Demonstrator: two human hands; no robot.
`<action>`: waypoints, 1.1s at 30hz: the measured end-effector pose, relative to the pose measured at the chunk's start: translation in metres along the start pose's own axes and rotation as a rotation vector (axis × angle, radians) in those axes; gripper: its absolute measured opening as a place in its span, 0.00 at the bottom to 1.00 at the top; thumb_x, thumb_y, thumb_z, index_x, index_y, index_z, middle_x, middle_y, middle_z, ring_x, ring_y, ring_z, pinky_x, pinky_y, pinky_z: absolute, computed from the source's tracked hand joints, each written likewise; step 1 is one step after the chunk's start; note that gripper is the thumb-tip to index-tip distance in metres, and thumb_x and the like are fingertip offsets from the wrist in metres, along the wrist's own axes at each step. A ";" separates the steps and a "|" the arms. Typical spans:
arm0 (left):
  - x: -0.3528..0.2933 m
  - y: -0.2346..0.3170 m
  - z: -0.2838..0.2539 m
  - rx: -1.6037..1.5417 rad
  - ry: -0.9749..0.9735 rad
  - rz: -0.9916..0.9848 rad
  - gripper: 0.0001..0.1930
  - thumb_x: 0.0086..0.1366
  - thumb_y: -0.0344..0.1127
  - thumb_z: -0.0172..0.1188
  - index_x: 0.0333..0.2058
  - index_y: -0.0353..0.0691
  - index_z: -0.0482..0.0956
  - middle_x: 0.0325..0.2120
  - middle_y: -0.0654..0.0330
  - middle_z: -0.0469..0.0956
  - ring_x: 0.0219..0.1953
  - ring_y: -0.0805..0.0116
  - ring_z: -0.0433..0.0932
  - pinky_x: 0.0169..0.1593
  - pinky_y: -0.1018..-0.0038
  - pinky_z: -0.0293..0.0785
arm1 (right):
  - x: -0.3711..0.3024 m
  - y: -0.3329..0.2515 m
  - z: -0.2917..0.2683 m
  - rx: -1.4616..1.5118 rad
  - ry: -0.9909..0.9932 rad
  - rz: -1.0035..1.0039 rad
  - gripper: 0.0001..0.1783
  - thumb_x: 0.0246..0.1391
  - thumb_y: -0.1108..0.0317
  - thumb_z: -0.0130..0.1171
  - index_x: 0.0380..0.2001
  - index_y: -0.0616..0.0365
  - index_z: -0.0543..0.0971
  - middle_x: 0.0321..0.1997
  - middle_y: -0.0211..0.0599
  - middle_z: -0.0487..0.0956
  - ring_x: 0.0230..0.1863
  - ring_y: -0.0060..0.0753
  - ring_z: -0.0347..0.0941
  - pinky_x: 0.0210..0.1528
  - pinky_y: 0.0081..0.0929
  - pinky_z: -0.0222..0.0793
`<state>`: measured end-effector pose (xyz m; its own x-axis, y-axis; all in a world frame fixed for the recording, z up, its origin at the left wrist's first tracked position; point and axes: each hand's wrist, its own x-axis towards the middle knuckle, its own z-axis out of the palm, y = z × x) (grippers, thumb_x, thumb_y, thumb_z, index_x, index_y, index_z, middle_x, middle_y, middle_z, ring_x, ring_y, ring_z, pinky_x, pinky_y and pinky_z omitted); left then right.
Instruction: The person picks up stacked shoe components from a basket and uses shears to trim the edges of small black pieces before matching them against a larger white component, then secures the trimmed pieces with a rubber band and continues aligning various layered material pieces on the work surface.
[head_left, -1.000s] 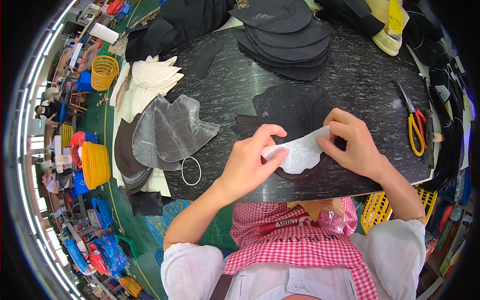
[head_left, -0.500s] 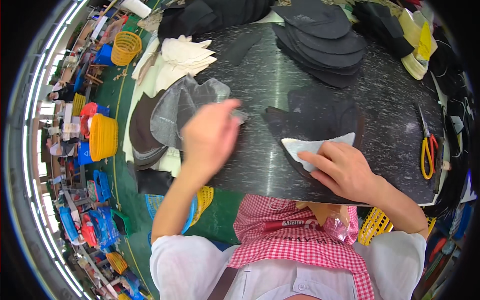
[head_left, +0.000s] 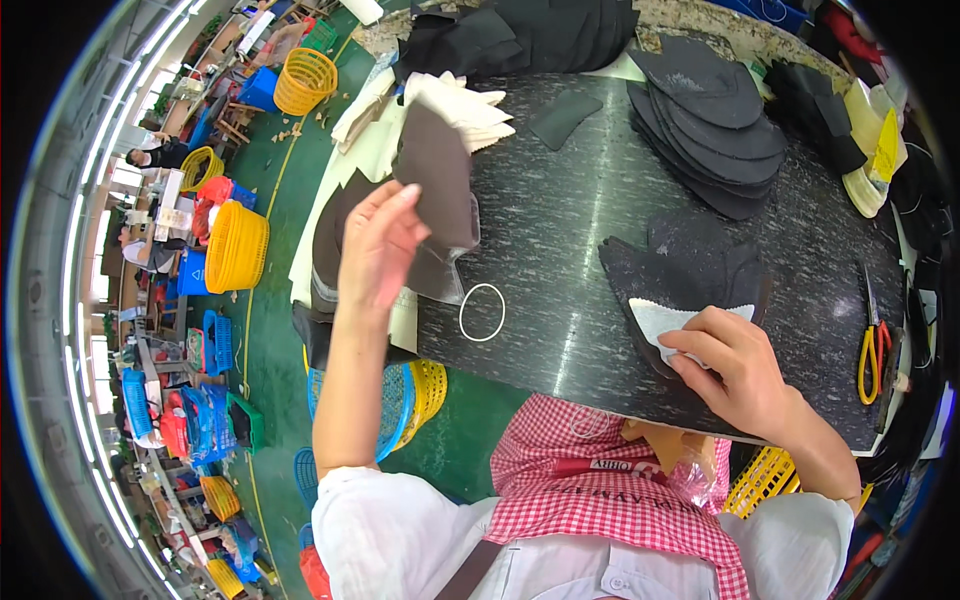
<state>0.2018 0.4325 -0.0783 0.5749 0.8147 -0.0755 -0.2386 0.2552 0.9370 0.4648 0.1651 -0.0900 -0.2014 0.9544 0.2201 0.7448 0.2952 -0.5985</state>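
My left hand (head_left: 380,245) is raised over the left side of the table, its fingers curled at the edge of a dark brown cut piece (head_left: 437,165). That piece stands tilted and slightly blurred, with greyish backing along its lower edge. Beside it lies a stack of brown pieces (head_left: 330,235), partly behind the hand. A thin white elastic band (head_left: 482,312) rests on the black tabletop. On the right, my right hand (head_left: 735,365) pinches a small white piece with a jagged edge (head_left: 665,318). Beneath it are black cut pieces (head_left: 690,265); the fingertips partly cover the white piece.
Rounded black pieces are stacked (head_left: 715,130) at the back right, cream pieces (head_left: 460,108) at the back left. Scissors with yellow and red handles (head_left: 872,360) lie near the right edge. Blue and yellow baskets (head_left: 395,400) stand below the table's front edge.
The grey-backed pieces by my left hand have shifted, and a brown face shows now. The white band has appeared loose on the table. My right hand still holds the white piece.
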 end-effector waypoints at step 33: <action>0.004 -0.039 0.023 1.045 -0.090 0.519 0.08 0.45 0.23 0.65 0.27 0.37 0.78 0.28 0.59 0.76 0.37 0.68 0.74 0.43 0.75 0.68 | 0.146 0.024 0.034 0.257 0.249 -0.138 0.13 0.46 0.76 0.60 0.38 0.61 0.77 0.39 0.40 0.76 0.36 0.35 0.77 0.39 0.28 0.73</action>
<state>0.2314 0.4143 -0.1074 0.6610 0.6447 0.3839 0.2745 -0.6839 0.6759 0.4316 0.3131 -0.0990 -0.1049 0.8744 0.4736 0.5308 0.4520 -0.7169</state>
